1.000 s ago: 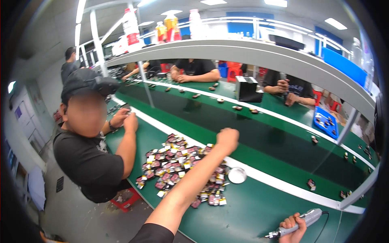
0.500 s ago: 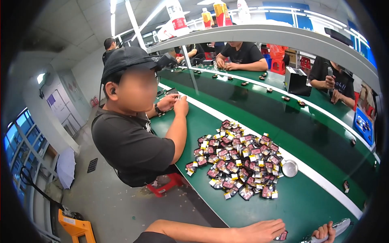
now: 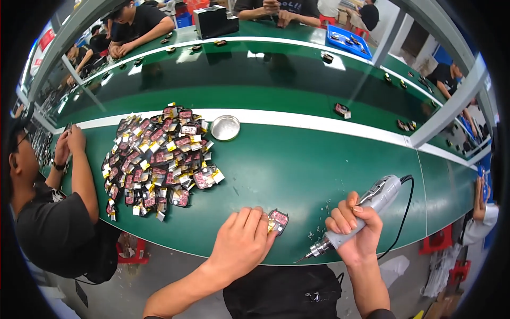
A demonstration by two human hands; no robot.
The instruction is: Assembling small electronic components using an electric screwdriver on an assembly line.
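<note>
My left hand [image 3: 241,236] is closed over one small black case with a red circuit board [image 3: 280,218], pressing it to the table near the front edge. Part of the case is hidden under my fingers; a bit of yellow tape shows beside them. A grey electric screwdriver [image 3: 383,194] lies across my right hand [image 3: 358,234], fingers wrapped round its body. Its thin bit slants down to the left, apart from the case, and a black cord runs from its back end. Left of my hands is a heaped pile of similar cases [image 3: 151,159] with silvery and yellow parts.
A round metal dish [image 3: 226,128] sits beside the pile, by the white rail [image 3: 313,121]. Beyond runs a green conveyor [image 3: 297,85] carrying scattered cases. A co-worker [image 3: 58,212] sits close on the left; others work opposite. A metal post [image 3: 451,114] rises at right.
My view has swung right and downward, bringing both hands and the screwdriver fully into the picture. My left hand stays at the case, and my right hand still grips the screwdriver.
</note>
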